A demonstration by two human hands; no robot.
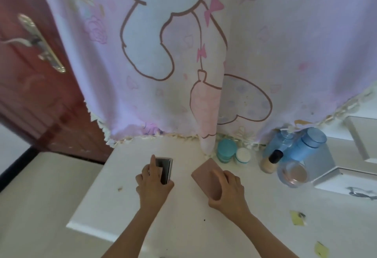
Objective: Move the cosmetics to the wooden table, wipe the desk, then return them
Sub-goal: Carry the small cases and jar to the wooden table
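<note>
The person's left hand [153, 182] grips a dark flat case [165, 168]. The fingers are curled round its near end, the thumb lies against its right edge, and the index finger is stretched out along its left side. The right hand [228, 190] holds a pink rectangular case [204, 173] by its near corner, with the thumb curled under the lower edge and the fingers closed over the top. The rest of the case angles away to the left, toward the other hand. The two cases are near each other but apart, both over the white table [183, 227]. Whether either one rests on the surface or is slightly lifted cannot be told.

The remaining cosmetics are grouped beyond and to the right of the right hand. Closest to the pink case's far corner is a teal jar [226, 149], with a small white jar [242, 155] just beside it. Further right stands a foundation bottle [270, 163] with a black cap. A round clear compact [293, 174] lies just to its right, touching or nearly touching a silver box [320, 161]. Behind these are a tall blue bottle [306, 145] and a blue pump bottle [280, 141].

A pink curtain [142, 53] printed with a rabbit hangs down to the far edge of the table, beyond both hands. Far to the left of the left hand is a red-brown door [30, 94] with a metal handle [38, 43]. A yellow paper scrap [297, 218] lies on the table to the right of the right forearm.
</note>
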